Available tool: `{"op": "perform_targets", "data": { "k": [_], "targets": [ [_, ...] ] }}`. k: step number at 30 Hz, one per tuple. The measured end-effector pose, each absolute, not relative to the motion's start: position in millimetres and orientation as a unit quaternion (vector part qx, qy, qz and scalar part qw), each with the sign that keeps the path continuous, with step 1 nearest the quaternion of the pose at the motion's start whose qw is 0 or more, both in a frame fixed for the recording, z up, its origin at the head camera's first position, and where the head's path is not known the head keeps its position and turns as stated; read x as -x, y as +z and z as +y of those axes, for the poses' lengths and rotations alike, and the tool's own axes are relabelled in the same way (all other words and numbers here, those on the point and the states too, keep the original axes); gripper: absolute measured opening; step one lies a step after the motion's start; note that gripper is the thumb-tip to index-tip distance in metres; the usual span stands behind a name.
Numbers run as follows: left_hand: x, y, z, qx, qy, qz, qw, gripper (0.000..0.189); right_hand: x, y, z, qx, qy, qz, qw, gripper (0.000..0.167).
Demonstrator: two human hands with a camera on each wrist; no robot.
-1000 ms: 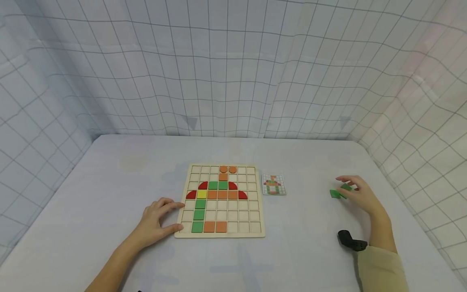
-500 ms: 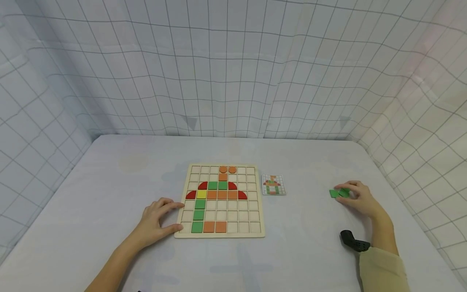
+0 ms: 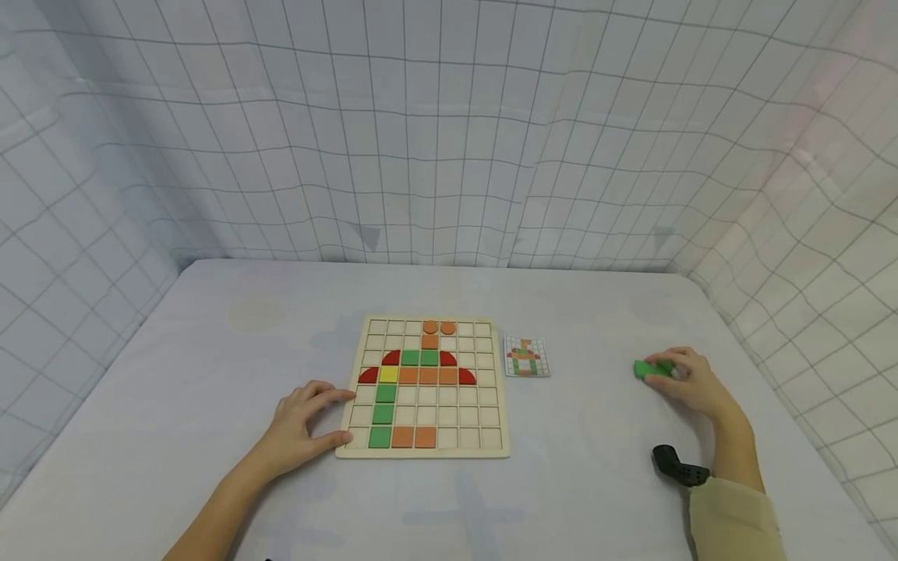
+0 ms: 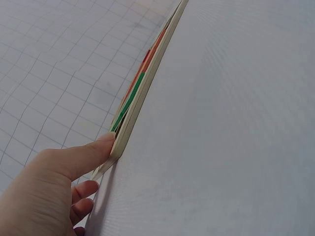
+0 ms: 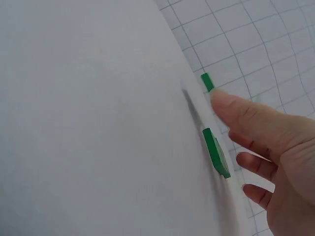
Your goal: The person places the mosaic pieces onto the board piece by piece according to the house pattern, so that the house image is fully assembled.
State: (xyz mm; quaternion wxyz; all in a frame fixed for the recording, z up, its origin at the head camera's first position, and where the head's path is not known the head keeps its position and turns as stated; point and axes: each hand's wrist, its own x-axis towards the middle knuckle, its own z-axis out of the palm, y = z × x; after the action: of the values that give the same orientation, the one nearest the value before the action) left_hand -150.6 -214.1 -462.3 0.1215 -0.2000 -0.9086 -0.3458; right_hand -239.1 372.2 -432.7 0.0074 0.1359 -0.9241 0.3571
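At the right, my right hand [image 3: 691, 380] pinches a green square tile [image 5: 207, 81] between thumb and fingers; in the right wrist view it shows beyond the thumb, above its shadow. More green tiles [image 5: 215, 152] lie on the table just below this hand. My left hand [image 3: 298, 432] rests at the left edge of a wooden grid board [image 3: 501, 450], thumb on the near left corner and index finger farther up the rim. The board bears a pattern of green tiles [image 3: 383, 414], orange tiles [image 3: 424, 437], a yellow tile [image 3: 388, 375], red quarter-round pieces [image 3: 466, 377] and orange discs [image 3: 447, 328].
A small card [image 3: 528, 357] printed with a coloured grid pattern lies right of the board. A black device [image 3: 677, 466] is at the right wrist by the sleeve [image 3: 733, 514]. White cloth covers the table [image 3: 561, 483], and a gridded curtain [image 3: 449, 156] hangs behind.
The right hand's fingers have closed in around the green tiles, which now sit closer together. The left hand and the board stay in place.
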Motion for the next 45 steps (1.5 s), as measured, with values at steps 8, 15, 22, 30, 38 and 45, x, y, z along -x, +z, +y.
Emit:
{"op": "perform_targets", "data": {
  "k": [8,15,22,30,38,45],
  "targets": [
    [152,-465,-215,0.195,-0.346,-0.910,0.115,0.049,244,-409,342,-0.164,0.347,-0.923,0.041,0.028],
    [150,-462,-214,0.204,-0.351,-0.906,0.122,0.049,251,-397,288,-0.209,0.338,-0.915,0.065,0.027],
    [151,-461,-214,0.206,-0.348,-0.906,0.127,0.049,250,-391,226,-0.259,0.340,-0.902,0.063,0.027],
    [152,-463,-214,0.208,-0.347,-0.905,0.129,0.049,241,-401,168,-0.303,0.347,-0.887,0.026,0.026],
    [151,-462,-214,0.202,-0.349,-0.907,0.123,0.049,233,-414,130,-0.356,0.298,-0.885,0.032,0.025],
    [151,-463,-215,0.201,-0.350,-0.907,0.121,0.049,225,-424,108,-0.363,0.256,-0.895,0.023,0.028]
  ]
}}
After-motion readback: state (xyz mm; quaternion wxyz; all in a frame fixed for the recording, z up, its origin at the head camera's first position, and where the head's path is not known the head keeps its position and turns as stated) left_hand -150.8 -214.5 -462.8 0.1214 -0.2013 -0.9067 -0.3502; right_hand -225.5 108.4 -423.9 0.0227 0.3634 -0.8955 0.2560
